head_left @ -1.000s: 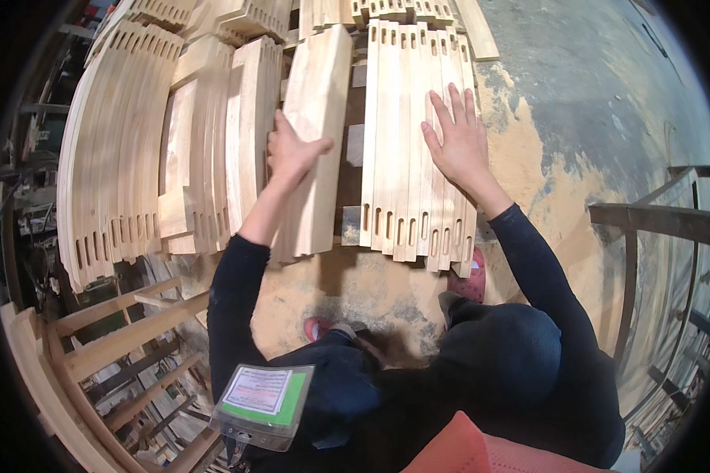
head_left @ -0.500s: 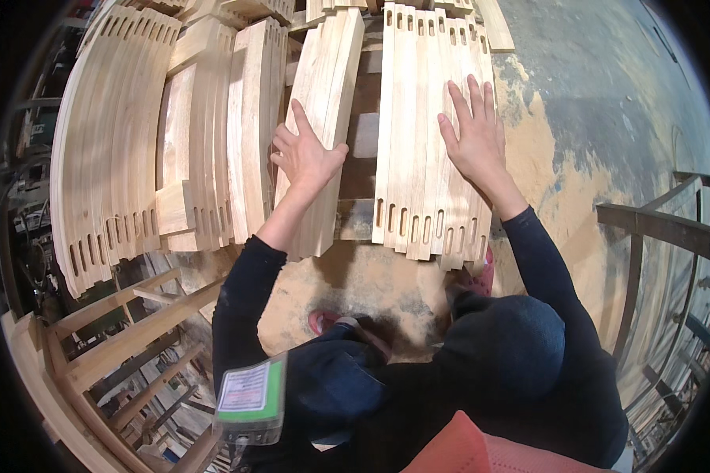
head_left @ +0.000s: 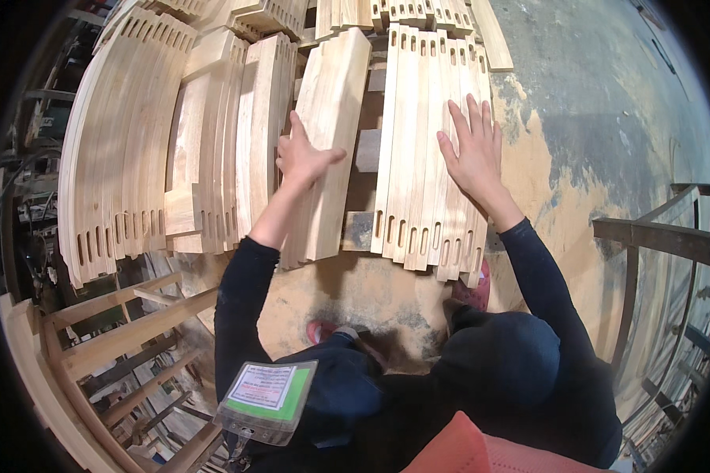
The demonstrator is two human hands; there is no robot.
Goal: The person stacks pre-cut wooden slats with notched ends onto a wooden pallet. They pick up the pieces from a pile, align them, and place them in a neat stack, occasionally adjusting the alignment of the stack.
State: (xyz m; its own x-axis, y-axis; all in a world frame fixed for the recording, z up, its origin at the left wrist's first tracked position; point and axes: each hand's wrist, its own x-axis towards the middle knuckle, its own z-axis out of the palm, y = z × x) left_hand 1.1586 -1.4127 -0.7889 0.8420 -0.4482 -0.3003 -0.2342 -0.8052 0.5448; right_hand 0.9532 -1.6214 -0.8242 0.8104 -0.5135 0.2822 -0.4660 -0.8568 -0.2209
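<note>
My left hand (head_left: 304, 162) lies over a short row of pale wooden boards (head_left: 335, 142), its thumb stretched right across the top and its index finger pointing away from me. The other fingers bend down at the row's left side and are partly hidden. To the right, my right hand (head_left: 475, 158) rests with spread fingers near the right edge of a row of slotted wooden slats (head_left: 406, 150). These slats stand side by side, with oval slots showing at both ends. A dark gap separates the two rows.
More slotted slats (head_left: 122, 150) and stacked boards (head_left: 256, 126) fill the left. A wooden frame (head_left: 126, 339) stands at lower left, and a brown frame (head_left: 655, 236) at the right. Sawdust covers parts of the floor (head_left: 560, 213). A badge (head_left: 264, 398) hangs by my left arm.
The whole view has shifted slightly, so the wood sits lower in the picture. Under my left hand, the rightmost board now shows a broader face. My right hand stays on the slats.
</note>
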